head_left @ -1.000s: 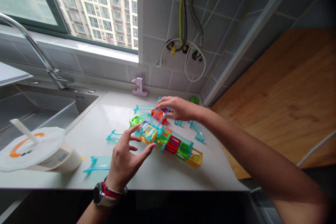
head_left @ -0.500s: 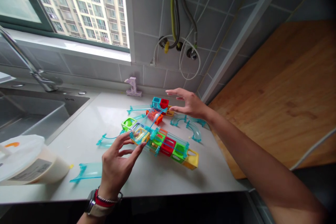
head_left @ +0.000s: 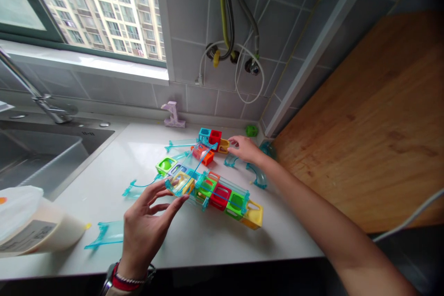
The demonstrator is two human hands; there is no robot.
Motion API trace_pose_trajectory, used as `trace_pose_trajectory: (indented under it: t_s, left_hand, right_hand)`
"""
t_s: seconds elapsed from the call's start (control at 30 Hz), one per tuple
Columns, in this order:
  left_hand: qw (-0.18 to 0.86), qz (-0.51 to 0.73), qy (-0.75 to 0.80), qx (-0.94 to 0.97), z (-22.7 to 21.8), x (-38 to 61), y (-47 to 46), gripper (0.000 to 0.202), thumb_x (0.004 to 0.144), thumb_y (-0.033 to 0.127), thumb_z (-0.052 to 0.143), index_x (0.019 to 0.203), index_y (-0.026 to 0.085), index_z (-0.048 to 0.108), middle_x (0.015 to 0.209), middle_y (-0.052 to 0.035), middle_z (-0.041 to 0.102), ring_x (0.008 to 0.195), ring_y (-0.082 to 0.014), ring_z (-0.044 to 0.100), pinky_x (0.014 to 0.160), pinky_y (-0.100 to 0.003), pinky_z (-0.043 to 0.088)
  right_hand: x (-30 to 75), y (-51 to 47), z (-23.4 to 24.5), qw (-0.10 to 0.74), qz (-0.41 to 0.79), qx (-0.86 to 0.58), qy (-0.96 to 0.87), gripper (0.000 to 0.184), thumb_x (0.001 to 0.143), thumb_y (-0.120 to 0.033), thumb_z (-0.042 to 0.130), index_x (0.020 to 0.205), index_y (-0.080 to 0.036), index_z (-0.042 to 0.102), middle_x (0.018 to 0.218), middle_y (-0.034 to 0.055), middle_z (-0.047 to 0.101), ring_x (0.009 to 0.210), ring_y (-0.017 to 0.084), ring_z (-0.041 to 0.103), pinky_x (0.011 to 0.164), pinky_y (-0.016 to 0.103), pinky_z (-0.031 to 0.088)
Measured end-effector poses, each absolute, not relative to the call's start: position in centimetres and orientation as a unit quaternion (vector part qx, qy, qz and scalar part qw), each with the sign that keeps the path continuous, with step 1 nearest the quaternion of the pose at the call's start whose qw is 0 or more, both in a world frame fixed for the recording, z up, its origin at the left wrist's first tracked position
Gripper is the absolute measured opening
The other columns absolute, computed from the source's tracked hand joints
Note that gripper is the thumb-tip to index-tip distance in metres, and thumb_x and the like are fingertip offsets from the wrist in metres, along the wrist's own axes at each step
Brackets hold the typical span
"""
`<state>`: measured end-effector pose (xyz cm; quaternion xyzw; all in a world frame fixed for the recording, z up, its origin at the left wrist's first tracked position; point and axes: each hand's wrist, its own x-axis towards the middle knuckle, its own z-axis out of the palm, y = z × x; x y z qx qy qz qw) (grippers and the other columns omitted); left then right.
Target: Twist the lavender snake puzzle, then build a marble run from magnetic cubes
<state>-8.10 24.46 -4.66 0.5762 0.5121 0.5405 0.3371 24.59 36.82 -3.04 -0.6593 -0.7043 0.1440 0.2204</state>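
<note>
My left hand (head_left: 147, 217) has its thumb and fingers closed around a yellow cube block (head_left: 187, 187) and the end of a clear teal track piece (head_left: 199, 162). That block adjoins a joined row with a green block (head_left: 166, 165), a red block (head_left: 221, 195) and another yellow block (head_left: 254, 215) at its right end. Farther back, the fingertips of my right hand (head_left: 247, 149) close on an orange-yellow block (head_left: 224, 146). It sits beside a red block (head_left: 215, 137) and a blue block (head_left: 204, 135). An orange-red block (head_left: 202, 155) lies in front of these.
Curved teal tracks (head_left: 258, 176) lie right of the blocks, and a straight teal track (head_left: 109, 233) lies at front left. A white-lidded tub (head_left: 45, 222) stands near the sink (head_left: 93, 136). A lilac figure-shaped object (head_left: 173, 114) and a green block (head_left: 251, 130) are by the wall.
My right hand has come down from above, its spread fingers closing at the orange-yellow block. A green block in the back corner is now uncovered. My left hand keeps its hold.
</note>
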Motion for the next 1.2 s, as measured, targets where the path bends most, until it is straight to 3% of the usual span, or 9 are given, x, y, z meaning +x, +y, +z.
trace_pose_trajectory:
  t_s: [0.17, 0.27, 0.57, 0.8, 0.9, 1.0, 1.07, 1.13, 1.2]
  left_hand:
    - [0.343, 0.541, 0.515, 0.57, -4.5, -8.1, 24.5, 0.056, 0.068, 0.049, 0.089, 0.111, 0.021, 0.067, 0.099, -0.0082, 0.074, 0.087, -0.0253, 0.074, 0.064, -0.033, 0.067]
    - [0.345, 0.54, 0.517, 0.567, -4.5, -8.1, 24.4, 0.056, 0.067, 0.048, 0.089, 0.11, 0.021, 0.067, 0.099, -0.0081, 0.075, 0.086, -0.0246, 0.074, 0.064, -0.032, 0.067]
    - [0.357, 0.54, 0.519, 0.558, -4.5, -8.2, 24.3, 0.057, 0.066, 0.048, 0.09, 0.109, 0.02, 0.067, 0.101, -0.0095, 0.075, 0.088, -0.026, 0.074, 0.064, -0.032, 0.067]
    - [0.374, 0.535, 0.523, 0.548, -4.0, -8.1, 24.2, 0.056, 0.067, 0.044, 0.09, 0.111, 0.018, 0.067, 0.102, -0.0103, 0.074, 0.09, -0.0251, 0.073, 0.067, -0.032, 0.067]
    - [0.374, 0.537, 0.521, 0.548, -4.0, -8.0, 24.3, 0.056, 0.067, 0.043, 0.09, 0.112, 0.018, 0.067, 0.101, -0.0095, 0.074, 0.089, -0.0244, 0.073, 0.067, -0.031, 0.066]
    - [0.372, 0.54, 0.52, 0.547, -4.2, -8.0, 24.4, 0.057, 0.067, 0.042, 0.09, 0.113, 0.019, 0.067, 0.102, -0.0091, 0.074, 0.089, -0.0241, 0.073, 0.068, -0.031, 0.066]
    - [0.374, 0.539, 0.52, 0.547, -4.3, -8.1, 24.5, 0.057, 0.067, 0.042, 0.09, 0.113, 0.019, 0.067, 0.102, -0.0092, 0.074, 0.089, -0.0242, 0.073, 0.068, -0.031, 0.067]
    - [0.375, 0.537, 0.52, 0.548, -4.3, -8.1, 24.5, 0.056, 0.067, 0.042, 0.09, 0.113, 0.019, 0.068, 0.102, -0.0093, 0.074, 0.09, -0.0242, 0.073, 0.068, -0.031, 0.067]
    - [0.373, 0.536, 0.52, 0.551, -4.2, -8.1, 24.4, 0.056, 0.067, 0.042, 0.09, 0.113, 0.019, 0.068, 0.103, -0.0094, 0.075, 0.09, -0.024, 0.073, 0.068, -0.031, 0.066]
  right_hand:
    - [23.3, 39.4, -3.5, 0.233, 0.137, -0.656, -0.705, 0.068, 0.08, -0.032, 0.08, 0.142, -0.015, 0.055, 0.14, 0.019, 0.061, 0.126, 0.029, 0.061, 0.108, 0.043, 0.047]
    - [22.7, 41.1, -3.8, 0.264, 0.166, -0.63, -0.712, 0.075, 0.076, -0.026, 0.082, 0.145, -0.02, 0.052, 0.148, 0.0167, 0.055, 0.133, 0.029, 0.057, 0.112, 0.043, 0.045]
    - [22.4, 43.7, -5.6, 0.313, 0.217, -0.597, -0.706, 0.045, 0.078, -0.017, 0.076, 0.122, -0.014, 0.068, 0.119, 0.011, 0.075, 0.101, 0.022, 0.072, 0.096, 0.036, 0.056]
    - [23.7, 43.5, -6.5, 0.343, 0.231, -0.597, -0.688, 0.046, 0.078, -0.011, 0.072, 0.123, -0.019, 0.067, 0.12, 0.0077, 0.074, 0.101, 0.019, 0.073, 0.093, 0.033, 0.058]
    - [24.0, 43.2, -6.1, 0.34, 0.226, -0.598, -0.69, 0.052, 0.075, -0.016, 0.077, 0.126, -0.019, 0.067, 0.119, 0.0084, 0.073, 0.102, 0.022, 0.072, 0.096, 0.037, 0.056]
    - [23.8, 42.1, -5.1, 0.35, 0.187, -0.599, -0.696, 0.062, 0.072, -0.021, 0.082, 0.131, -0.018, 0.064, 0.129, 0.0123, 0.067, 0.116, 0.026, 0.065, 0.106, 0.042, 0.049]
    - [23.4, 40.8, -4.3, 0.367, 0.125, -0.59, -0.708, 0.048, 0.078, -0.023, 0.077, 0.125, -0.018, 0.066, 0.127, 0.012, 0.066, 0.118, 0.025, 0.062, 0.107, 0.04, 0.047]
    - [23.0, 39.2, -3.6, 0.359, 0.087, -0.575, -0.73, 0.024, 0.087, -0.025, 0.068, 0.11, -0.019, 0.071, 0.111, 0.0081, 0.07, 0.103, 0.021, 0.066, 0.097, 0.034, 0.05]
    - [22.9, 37.5, -3.1, 0.315, 0.1, -0.565, -0.756, 0.013, 0.091, -0.028, 0.063, 0.097, -0.02, 0.072, 0.093, 0.0037, 0.071, 0.085, 0.018, 0.066, 0.083, 0.029, 0.051]
